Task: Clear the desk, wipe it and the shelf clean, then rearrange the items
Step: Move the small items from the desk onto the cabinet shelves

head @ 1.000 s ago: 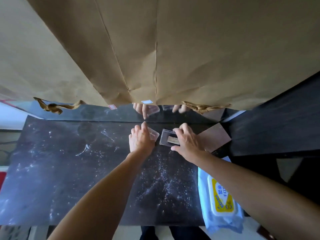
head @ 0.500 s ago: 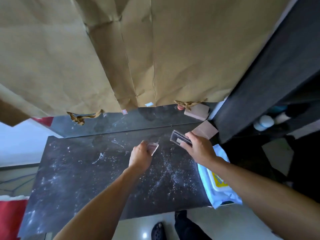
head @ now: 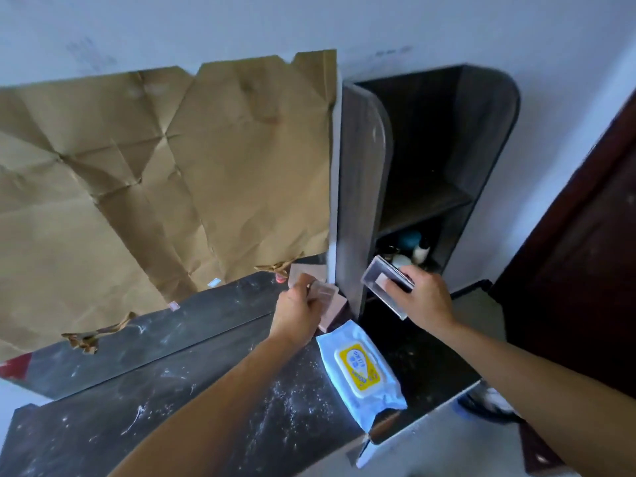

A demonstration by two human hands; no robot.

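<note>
A dark, dusty desk runs from lower left to the right, white specks all over it. My left hand is above its far right part, shut on a small clear plastic case. My right hand is raised in front of the shelf unit, shut on a larger clear rectangular case with a label inside. The shelf is a tall grey-brown unit at the desk's right end. Its upper compartment looks bare, and its lower one holds small bottles.
A pack of wet wipes with a yellow lid lies on the desk's right side. A pink block sits by the shelf's foot. Crumpled brown paper covers the mirror behind the desk. A dark door stands at right.
Both hands lifted their clear cases off the desk and moved right and up toward the shelf. The view swung up and right, showing the shelf and the wall.
</note>
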